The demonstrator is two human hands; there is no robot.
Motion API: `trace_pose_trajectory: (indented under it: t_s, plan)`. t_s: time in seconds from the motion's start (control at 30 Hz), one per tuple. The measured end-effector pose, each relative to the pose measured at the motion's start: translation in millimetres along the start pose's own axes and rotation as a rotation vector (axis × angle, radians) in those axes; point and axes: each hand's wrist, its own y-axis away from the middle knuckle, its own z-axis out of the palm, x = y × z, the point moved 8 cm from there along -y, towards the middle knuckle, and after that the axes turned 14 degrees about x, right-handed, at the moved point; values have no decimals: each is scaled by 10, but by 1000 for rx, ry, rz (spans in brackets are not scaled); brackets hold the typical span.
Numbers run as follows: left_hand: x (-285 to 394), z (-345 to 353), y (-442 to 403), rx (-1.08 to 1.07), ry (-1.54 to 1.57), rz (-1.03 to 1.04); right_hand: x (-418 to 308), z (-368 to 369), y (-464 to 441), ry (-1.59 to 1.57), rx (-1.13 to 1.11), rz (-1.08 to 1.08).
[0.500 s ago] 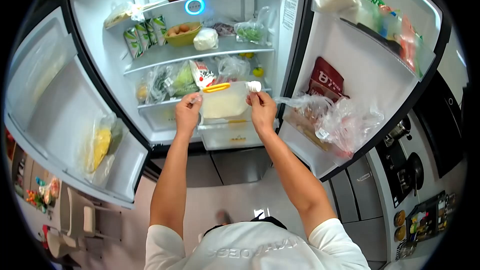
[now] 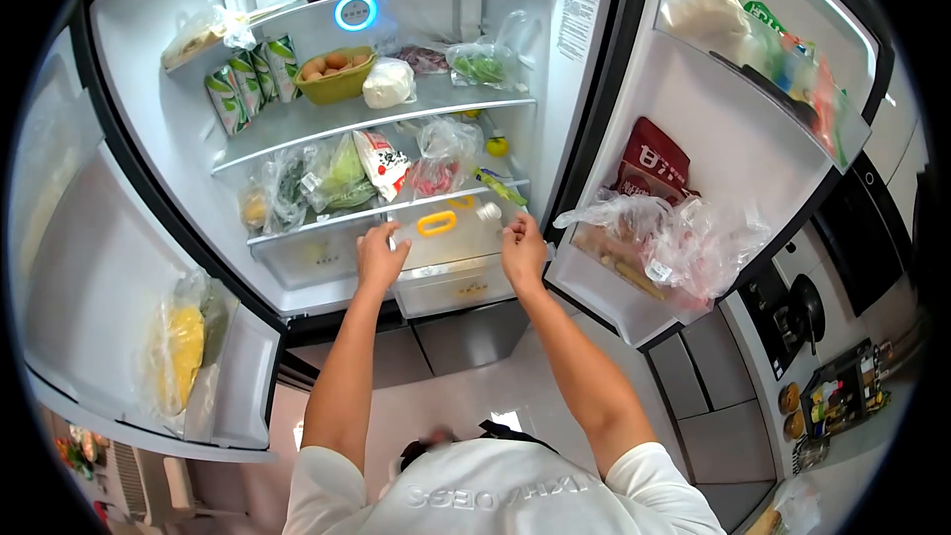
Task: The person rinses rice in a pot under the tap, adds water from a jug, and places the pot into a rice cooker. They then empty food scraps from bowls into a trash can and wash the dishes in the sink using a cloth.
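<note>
A translucent spouted pouch [image 2: 451, 246] with a white screw cap and an orange-rimmed handle hole tilts back over the pulled-out clear drawer [image 2: 446, 294] low in the open fridge. Pale contents show through it. My left hand [image 2: 382, 258] is closed at the pouch's upper left corner. At the other end, beside the white cap [image 2: 488, 211], my right hand [image 2: 523, 253] has its fingers bent around the right corner. Exact fingertip contact there is hard to see. Just behind the right fingers lies a green vegetable [image 2: 501, 186].
Fridge shelves above hold a yellow-green basket of eggs [image 2: 335, 74], drink cartons [image 2: 250, 79] and bagged vegetables [image 2: 342, 173]. Open doors stand on both sides, with a dark red packet [image 2: 654, 160] and plastic bags [image 2: 708, 238] at right and a yellow bag [image 2: 181, 352] at left.
The pouch has gone from hanging upright in front of the drawer to tilting back, lower, over it. Both hands have moved down with it. The camera view has shifted closer to the fridge.
</note>
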Motion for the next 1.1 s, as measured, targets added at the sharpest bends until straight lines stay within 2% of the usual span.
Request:
trace_pose_trajectory:
  t_s: [0.03,0.1,0.17,0.23,0.3,0.37,0.5,0.57,0.8,0.9,1.1]
  plan:
    - [-8,-5,97,-7,-1,-12,-131,-143,81,-23,46,-38]
    - [5,-144,217,189,142,-74,-261,-336,207,-43,88,-72]
    - [61,-187,452,263,137,-82,-287,-379,371,32,-47,-196]
    - [173,-303,725,381,190,-135,-168,-453,526,50,-89,-209]
    - [141,-285,998,432,109,-131,-46,-458,609,63,-127,-223]
    - [178,-276,1165,493,-11,-42,-3,-474,646,82,-89,-356]
    - [193,-196,1149,420,133,-185,42,-391,545,58,-174,-298]
    - [219,-113,1033,339,179,-167,29,-294,416,72,-154,-332]
    - [-7,149,548,334,138,-151,55,297,173,155,-227,-371]
    - [-170,315,342,221,39,-179,102,594,96,228,-277,-340]
    - [-292,473,94,88,-34,-53,219,976,76,333,-346,-376]
